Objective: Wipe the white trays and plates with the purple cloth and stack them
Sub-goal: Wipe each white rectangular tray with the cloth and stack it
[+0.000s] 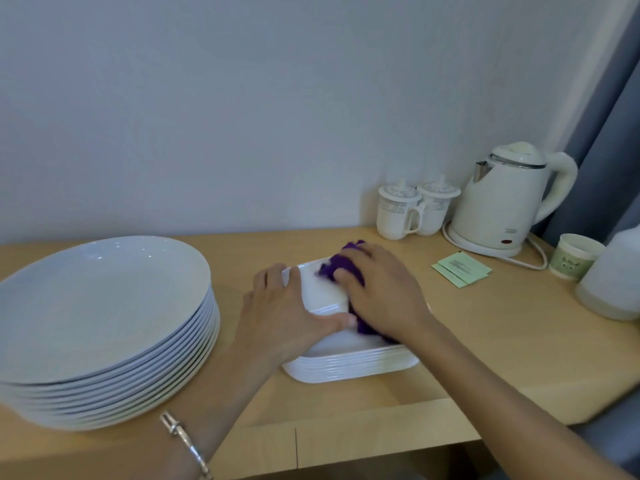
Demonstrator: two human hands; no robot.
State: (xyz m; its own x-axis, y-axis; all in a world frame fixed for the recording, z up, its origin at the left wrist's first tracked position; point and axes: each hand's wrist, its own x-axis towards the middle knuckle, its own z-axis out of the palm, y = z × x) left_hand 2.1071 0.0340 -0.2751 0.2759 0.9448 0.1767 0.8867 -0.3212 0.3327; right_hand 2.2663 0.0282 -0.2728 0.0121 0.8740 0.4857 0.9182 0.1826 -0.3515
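A stack of several white rectangular trays (349,367) sits at the middle of the wooden table. My left hand (282,313) grips the left rim of the top tray (320,292), thumb along its near edge. My right hand (379,289) presses the bunched purple cloth (341,266) onto the top tray's right part, fingers curled over it. A tall stack of several round white plates (104,323) stands at the left, apart from both hands.
At the back right stand two lidded white mugs (412,209) and a white electric kettle (509,199) with its cord. Green sachets (460,270), a small paper cup (573,256) and a translucent jug (613,278) lie further right. The table's front edge (346,441) is near.
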